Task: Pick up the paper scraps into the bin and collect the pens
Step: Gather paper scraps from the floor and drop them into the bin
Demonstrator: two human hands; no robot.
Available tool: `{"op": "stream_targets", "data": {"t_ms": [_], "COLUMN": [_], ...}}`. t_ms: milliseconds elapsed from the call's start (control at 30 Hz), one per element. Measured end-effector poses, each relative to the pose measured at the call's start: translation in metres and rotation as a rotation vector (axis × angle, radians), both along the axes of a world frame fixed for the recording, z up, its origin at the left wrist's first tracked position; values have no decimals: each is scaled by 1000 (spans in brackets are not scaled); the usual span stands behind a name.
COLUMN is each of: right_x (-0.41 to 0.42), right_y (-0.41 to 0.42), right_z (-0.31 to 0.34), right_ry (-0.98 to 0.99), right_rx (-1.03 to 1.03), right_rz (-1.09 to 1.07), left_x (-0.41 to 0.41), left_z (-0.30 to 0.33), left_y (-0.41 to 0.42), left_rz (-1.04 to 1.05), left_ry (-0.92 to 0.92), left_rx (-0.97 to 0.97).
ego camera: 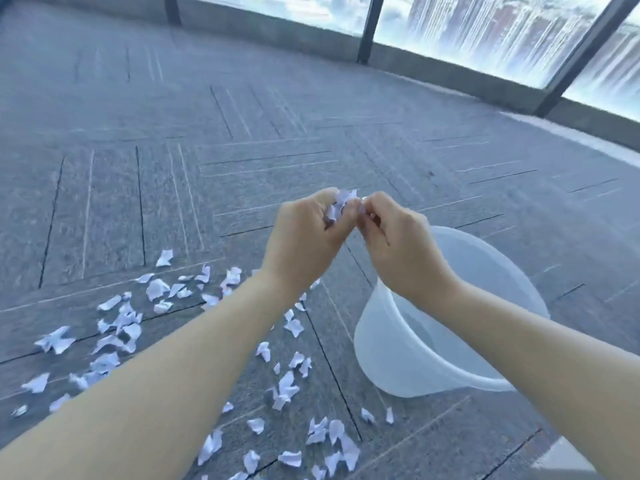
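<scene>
Grip: the left hand (304, 237) is curled shut around a small wad of crumpled white paper scraps (341, 202), and the right hand (394, 244) pinches at the same wad from the other side, fingertips of both hands touching.
Below the grip: to the right and beneath the hands sits the translucent white plastic bin (450, 341), round and open-topped; the wad is held up and a little left of its mouth, not yet over it.
Inside the bin: it looks bare, though the right forearm hides part of it.
Further out: many torn white paper scraps on the floor (114, 323) lie scattered below and left of the grip, across the grey patterned carpet tiles (138, 168), with more under the forearms and near the bin's foot.
Pens: none visible anywhere.
Done: one handful gathered, by the look of it.
Left: dropping this wad into the bin, clearing nearly all of the scatter, then finding and collecting the pens; the task seems barely begun.
</scene>
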State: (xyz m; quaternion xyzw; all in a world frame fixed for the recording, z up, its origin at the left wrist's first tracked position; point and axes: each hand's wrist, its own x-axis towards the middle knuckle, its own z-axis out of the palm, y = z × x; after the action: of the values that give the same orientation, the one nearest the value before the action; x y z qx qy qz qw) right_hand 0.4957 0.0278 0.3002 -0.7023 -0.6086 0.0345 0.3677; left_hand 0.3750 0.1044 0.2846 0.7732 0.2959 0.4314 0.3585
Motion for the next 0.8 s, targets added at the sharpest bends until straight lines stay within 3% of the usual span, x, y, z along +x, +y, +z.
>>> {"op": "stream_targets", "data": {"t_ms": [133,300,433,500,567,700,800], "right_x": [70,116,125,128,126,98,73], "right_y": [-56,-101,-105,-104,-100,-74,-46], "right_z": [15,-22,-33,-31,-24,1,11], "right_ry": [-29,-14,270,235,62,-183,-251], "right_rx": [-21,-384,-687,-793,-800,-575,-797], "right_rz": [-165,-333,-359,-390,-425,-459,-392], "left_x": [87,154,165,160,155,120,66], "left_z": [16,-23,-37,-41,-42,-27,-22], "left_y": [-36,-74,-84,-84,-80,-62,-37], "left_rz": [-205,-292,-331,-338,-326,-220,-132], "left_ry": [11,409,669,744,683,284,176], "left_rx": [-134,-361,-539,-531,-507,-468,-364]}}
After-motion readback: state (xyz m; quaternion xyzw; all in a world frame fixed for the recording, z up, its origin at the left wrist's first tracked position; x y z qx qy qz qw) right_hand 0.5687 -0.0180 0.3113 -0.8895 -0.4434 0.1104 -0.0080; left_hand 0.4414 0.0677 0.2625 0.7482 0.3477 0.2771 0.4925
